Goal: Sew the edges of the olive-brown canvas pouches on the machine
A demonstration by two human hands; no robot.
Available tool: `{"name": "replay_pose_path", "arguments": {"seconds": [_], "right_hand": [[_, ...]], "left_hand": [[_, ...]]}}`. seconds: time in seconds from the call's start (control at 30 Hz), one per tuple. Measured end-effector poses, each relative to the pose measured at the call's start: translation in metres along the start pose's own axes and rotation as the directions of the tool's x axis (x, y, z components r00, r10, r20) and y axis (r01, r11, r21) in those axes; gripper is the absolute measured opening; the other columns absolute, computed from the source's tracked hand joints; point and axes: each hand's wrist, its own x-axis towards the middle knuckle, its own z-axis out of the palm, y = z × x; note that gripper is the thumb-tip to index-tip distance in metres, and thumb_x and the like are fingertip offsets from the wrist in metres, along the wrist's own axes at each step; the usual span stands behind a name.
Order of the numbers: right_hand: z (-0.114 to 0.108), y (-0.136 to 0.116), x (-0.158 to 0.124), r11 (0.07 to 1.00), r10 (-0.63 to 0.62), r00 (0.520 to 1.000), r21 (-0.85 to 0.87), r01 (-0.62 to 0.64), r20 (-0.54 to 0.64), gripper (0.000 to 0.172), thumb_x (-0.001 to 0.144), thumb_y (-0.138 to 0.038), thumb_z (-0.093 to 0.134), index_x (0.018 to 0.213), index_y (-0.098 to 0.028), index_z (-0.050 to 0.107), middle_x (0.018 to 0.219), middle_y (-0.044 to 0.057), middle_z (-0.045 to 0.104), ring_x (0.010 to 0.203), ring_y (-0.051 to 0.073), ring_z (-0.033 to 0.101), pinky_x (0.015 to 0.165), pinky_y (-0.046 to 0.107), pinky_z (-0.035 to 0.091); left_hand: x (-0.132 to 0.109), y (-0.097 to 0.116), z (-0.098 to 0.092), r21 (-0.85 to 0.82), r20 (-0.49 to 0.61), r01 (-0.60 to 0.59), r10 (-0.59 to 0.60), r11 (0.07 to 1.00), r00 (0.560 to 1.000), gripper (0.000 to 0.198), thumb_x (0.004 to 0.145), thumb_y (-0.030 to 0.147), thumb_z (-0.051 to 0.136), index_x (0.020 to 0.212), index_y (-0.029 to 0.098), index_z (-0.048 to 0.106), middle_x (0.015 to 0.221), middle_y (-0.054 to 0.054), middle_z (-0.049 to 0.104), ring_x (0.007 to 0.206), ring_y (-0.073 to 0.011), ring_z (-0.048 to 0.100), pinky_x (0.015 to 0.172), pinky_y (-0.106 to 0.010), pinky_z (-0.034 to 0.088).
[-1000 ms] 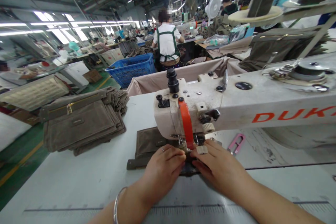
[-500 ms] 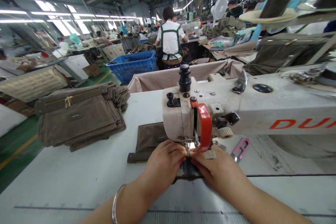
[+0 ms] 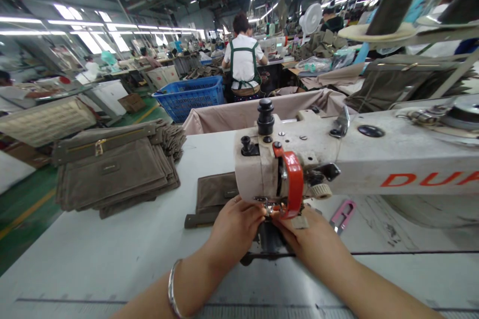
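Observation:
My left hand (image 3: pixel 237 224) is closed, thumb and fingers pinched together at the left side of the needle area. Under it lies a grey-brown fabric bag panel (image 3: pixel 215 192) with a small label, partly hidden by the machine head. My right hand (image 3: pixel 314 234) reaches in from the other side, its fingers pressed together close to the presser foot (image 3: pixel 268 208). What the fingertips grip is largely covered, but the panel runs in there. The white sewing machine (image 3: pixel 254 169) carries a red curved guard (image 3: pixel 295 184) just above my right fingers.
Pink-handled thread snips (image 3: pixel 343 214) lie right of my right hand. A stack of grey-brown zippered panels (image 3: pixel 112 169) sits on the left of the white table (image 3: pixel 93 259). Beyond are a pink cloth-lined bin (image 3: pixel 213 117), a blue basket (image 3: pixel 190 97) and a seated person (image 3: pixel 243 57).
The view has shifted slightly. The fabric panel has slid a little farther away past the machine head, while both hands stay beside the presser foot.

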Motion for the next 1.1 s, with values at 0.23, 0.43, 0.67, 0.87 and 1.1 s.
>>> {"name": "replay_pose_path", "arguments": {"seconds": [0.23,0.43,0.67,0.87,1.1], "right_hand": [[0.0004,-0.0015,0.0017,1.0,0.0,1.0,0.0,0.0,-0.015,0.021,0.086,-0.009,0.054,0.099,-0.019,0.069,0.093,0.009,0.068,0.085,0.02,0.062,0.073,0.031,0.053],[0.0012,-0.0027,0.0016,0.999,0.027,0.999,-0.021,-0.028,-0.017,0.018,0.087,-0.011,0.054,0.094,-0.02,0.068,0.091,0.008,0.068,0.084,0.021,0.062,0.074,0.031,0.052],[0.0004,-0.0044,0.0025,0.999,0.026,1.0,-0.03,-0.027,-0.013,0.018,0.087,-0.012,0.055,0.093,-0.02,0.069,0.088,0.008,0.068,0.082,0.02,0.062,0.072,0.03,0.051],[0.0002,-0.0045,0.0019,0.999,0.029,1.0,-0.021,-0.029,0.003,0.018,0.087,-0.012,0.055,0.095,-0.02,0.069,0.088,0.008,0.068,0.082,0.021,0.062,0.072,0.031,0.051],[0.0,-0.0042,0.0012,0.997,0.081,0.995,-0.005,-0.081,0.053,0.017,0.089,-0.013,0.053,0.093,-0.02,0.068,0.087,0.007,0.065,0.082,0.02,0.06,0.071,0.029,0.049]], "left_hand": [[0.0005,0.0002,0.0008,-0.009,0.012,0.034,-0.034,0.999,0.999,0.014,0.083,0.009,0.066,0.09,0.02,0.069,0.091,-0.004,0.072,0.091,-0.0213,0.064,0.086,-0.036,0.054],[-0.0004,-0.0018,0.0023,0.006,0.001,0.042,-0.042,0.999,0.999,0.011,0.084,0.012,0.066,0.088,0.021,0.07,0.093,-0.004,0.072,0.09,-0.0221,0.064,0.083,-0.037,0.054],[-0.0041,-0.0047,0.0053,0.011,0.008,0.053,-0.053,0.999,0.999,0.012,0.086,0.013,0.064,0.09,0.023,0.071,0.093,-0.004,0.072,0.091,-0.0233,0.064,0.08,-0.038,0.054],[-0.003,-0.0028,0.0039,-0.009,0.046,0.091,-0.091,0.996,0.995,0.016,0.085,0.012,0.066,0.094,0.023,0.071,0.096,-0.003,0.072,0.092,-0.0239,0.063,0.081,-0.038,0.053],[-0.0042,-0.0039,0.0048,-0.015,0.034,0.087,-0.086,0.996,0.996,0.015,0.086,0.013,0.064,0.093,0.023,0.071,0.096,-0.003,0.072,0.094,-0.024,0.064,0.085,-0.04,0.053]]}}
